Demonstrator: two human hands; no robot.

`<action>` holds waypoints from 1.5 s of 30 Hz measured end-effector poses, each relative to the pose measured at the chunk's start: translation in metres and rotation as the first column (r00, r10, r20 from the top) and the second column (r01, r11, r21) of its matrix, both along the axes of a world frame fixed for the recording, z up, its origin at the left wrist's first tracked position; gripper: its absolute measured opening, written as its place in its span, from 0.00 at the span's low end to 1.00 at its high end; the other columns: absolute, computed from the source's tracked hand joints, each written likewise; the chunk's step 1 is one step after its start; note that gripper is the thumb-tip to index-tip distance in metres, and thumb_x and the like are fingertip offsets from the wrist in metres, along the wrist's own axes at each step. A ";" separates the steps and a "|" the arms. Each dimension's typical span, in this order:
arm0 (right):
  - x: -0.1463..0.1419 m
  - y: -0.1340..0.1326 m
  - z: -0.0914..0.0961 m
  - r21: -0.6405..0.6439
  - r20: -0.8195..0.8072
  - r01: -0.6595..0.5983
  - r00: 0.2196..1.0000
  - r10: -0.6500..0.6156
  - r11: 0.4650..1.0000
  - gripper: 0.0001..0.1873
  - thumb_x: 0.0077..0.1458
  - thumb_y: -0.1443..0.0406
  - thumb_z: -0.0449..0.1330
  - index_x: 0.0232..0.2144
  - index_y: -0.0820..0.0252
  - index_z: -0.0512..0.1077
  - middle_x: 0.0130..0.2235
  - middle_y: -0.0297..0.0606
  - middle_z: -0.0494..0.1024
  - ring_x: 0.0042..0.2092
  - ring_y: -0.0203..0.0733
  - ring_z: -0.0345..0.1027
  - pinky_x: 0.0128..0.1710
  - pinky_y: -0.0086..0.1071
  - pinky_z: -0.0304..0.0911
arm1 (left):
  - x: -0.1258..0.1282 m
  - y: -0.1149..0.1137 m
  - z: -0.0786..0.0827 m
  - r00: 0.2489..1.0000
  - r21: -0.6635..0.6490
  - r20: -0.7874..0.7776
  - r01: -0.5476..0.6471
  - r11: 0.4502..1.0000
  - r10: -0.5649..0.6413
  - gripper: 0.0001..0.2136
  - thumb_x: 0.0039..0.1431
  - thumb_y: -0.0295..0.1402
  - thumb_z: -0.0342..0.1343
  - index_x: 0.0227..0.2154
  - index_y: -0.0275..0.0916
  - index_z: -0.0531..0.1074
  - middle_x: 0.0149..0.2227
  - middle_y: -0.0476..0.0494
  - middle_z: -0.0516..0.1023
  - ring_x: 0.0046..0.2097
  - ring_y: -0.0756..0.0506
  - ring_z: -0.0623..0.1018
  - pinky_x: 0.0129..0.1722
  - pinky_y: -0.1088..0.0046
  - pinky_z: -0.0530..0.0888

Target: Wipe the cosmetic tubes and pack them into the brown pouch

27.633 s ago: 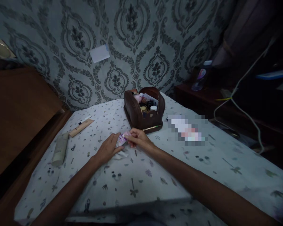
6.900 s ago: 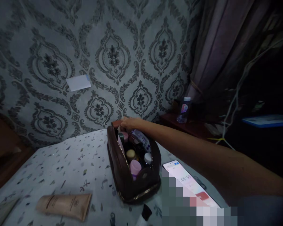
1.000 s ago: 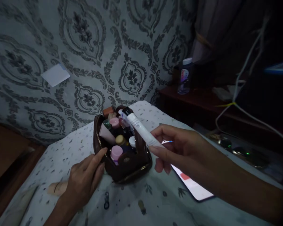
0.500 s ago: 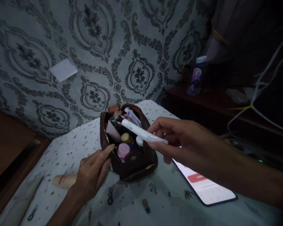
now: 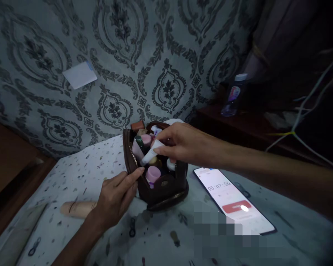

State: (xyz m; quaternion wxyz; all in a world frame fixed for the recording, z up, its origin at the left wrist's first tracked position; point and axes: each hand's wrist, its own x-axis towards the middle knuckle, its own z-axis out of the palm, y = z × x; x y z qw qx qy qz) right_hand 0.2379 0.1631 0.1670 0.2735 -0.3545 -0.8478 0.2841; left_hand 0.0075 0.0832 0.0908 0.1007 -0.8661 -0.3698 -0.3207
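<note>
An unzipped brown toiletry bag (image 5: 166,190) stands on the bed, filled with small containers. My right hand (image 5: 180,142) is closed on a white tube (image 5: 152,152), which slants down into the bag's mouth; the tube's lower end is among the other items. My left hand (image 5: 118,195) grips the bag's near-left rim, index finger along the zip edge. Inside are a pink-lidded jar (image 5: 153,173), a pale tube (image 5: 137,150), a green-capped container (image 5: 138,140), a gold-lidded jar (image 5: 155,162) partly covered by the white tube, and a white lid (image 5: 171,164).
A lit phone (image 5: 233,199) showing a timer lies right of the bag. Behind my left wrist lies a beige tube (image 5: 77,209). A plastic bottle (image 5: 234,96) stands on a dark red surface (image 5: 211,111), with white cables (image 5: 302,111) hanging at right. Patterned wall behind.
My right hand has moved left and forward, bringing the white tube from above the bag down into its mouth and turning it steeper. My left hand stays at the rim.
</note>
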 end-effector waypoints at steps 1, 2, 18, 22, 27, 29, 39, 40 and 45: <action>-0.004 0.000 0.001 -0.007 0.008 0.003 1.000 -0.003 1.000 0.11 0.51 0.70 0.59 0.19 0.62 0.74 0.15 0.28 0.66 0.21 0.30 0.58 0.23 0.28 0.48 | 0.000 0.000 0.000 1.000 -0.007 0.002 -0.001 1.000 0.001 0.18 0.68 0.24 0.46 0.58 0.37 0.67 0.26 0.52 0.65 0.26 0.52 0.68 0.24 0.80 0.64; -0.007 -0.001 0.001 -0.016 0.016 0.009 1.000 -0.009 1.000 0.10 0.52 0.70 0.59 0.20 0.63 0.74 0.16 0.28 0.66 0.21 0.31 0.59 0.24 0.28 0.49 | -0.001 0.000 -0.001 1.000 -0.014 0.007 0.001 1.000 -0.001 0.18 0.68 0.24 0.46 0.58 0.37 0.67 0.27 0.51 0.66 0.26 0.53 0.68 0.24 0.80 0.64; -0.045 0.008 -0.031 0.108 0.083 -0.037 0.996 0.028 0.993 0.06 0.46 0.76 0.61 0.23 0.64 0.75 0.22 0.30 0.70 0.27 0.31 0.59 0.29 0.28 0.47 | 0.001 0.001 -0.003 0.999 -0.020 0.033 -0.006 1.000 0.006 0.18 0.68 0.25 0.45 0.59 0.39 0.66 0.28 0.51 0.67 0.27 0.53 0.69 0.23 0.80 0.66; -0.047 0.011 -0.033 0.104 0.130 -0.054 0.991 0.040 0.993 0.09 0.44 0.77 0.58 0.19 0.63 0.73 0.17 0.28 0.63 0.25 0.32 0.56 0.27 0.29 0.45 | 0.003 0.001 -0.002 0.999 -0.004 0.047 0.012 1.000 -0.011 0.19 0.68 0.25 0.45 0.60 0.40 0.65 0.26 0.53 0.64 0.25 0.53 0.68 0.22 0.80 0.64; -0.049 0.014 -0.036 0.130 0.213 -0.054 0.977 0.025 0.990 0.09 0.45 0.76 0.58 0.18 0.62 0.72 0.18 0.31 0.66 0.26 0.34 0.58 0.27 0.30 0.47 | 0.004 0.000 0.001 0.999 -0.016 0.047 0.024 1.000 -0.024 0.19 0.69 0.25 0.44 0.61 0.40 0.64 0.26 0.53 0.63 0.25 0.53 0.66 0.22 0.80 0.63; -0.049 0.015 -0.037 0.149 0.228 -0.055 0.973 0.020 0.987 0.09 0.46 0.75 0.58 0.18 0.62 0.72 0.20 0.33 0.68 0.27 0.34 0.59 0.28 0.30 0.48 | 0.004 0.000 0.001 0.999 -0.020 0.037 0.020 1.000 -0.020 0.19 0.69 0.25 0.44 0.61 0.40 0.64 0.26 0.53 0.63 0.25 0.53 0.66 0.22 0.80 0.64; -0.042 0.014 -0.030 0.110 0.136 -0.052 0.990 0.037 0.993 0.10 0.46 0.76 0.58 0.28 0.64 0.80 0.25 0.33 0.76 0.30 0.34 0.65 0.31 0.27 0.52 | -0.009 -0.012 -0.003 0.993 -0.079 0.066 -0.094 0.992 0.100 0.18 0.69 0.30 0.46 0.60 0.40 0.61 0.34 0.49 0.78 0.24 0.54 0.72 0.28 0.80 0.71; -0.040 0.013 -0.028 0.117 0.126 -0.036 0.992 0.021 0.992 0.11 0.47 0.76 0.58 0.29 0.65 0.80 0.27 0.34 0.77 0.31 0.35 0.66 0.32 0.28 0.53 | -0.011 -0.016 -0.002 0.985 -0.104 0.089 -0.136 0.985 0.145 0.17 0.69 0.31 0.46 0.59 0.40 0.61 0.33 0.50 0.77 0.22 0.54 0.71 0.26 0.81 0.70; -0.026 -0.008 -0.017 0.193 0.033 0.078 0.996 -0.085 0.978 0.11 0.53 0.72 0.57 0.31 0.64 0.81 0.27 0.35 0.77 0.29 0.35 0.66 0.31 0.28 0.53 | -0.025 -0.045 -0.006 0.952 -0.238 0.163 -0.217 0.947 0.259 0.10 0.69 0.33 0.46 0.48 0.38 0.67 0.26 0.55 0.73 0.18 0.54 0.67 0.20 0.80 0.66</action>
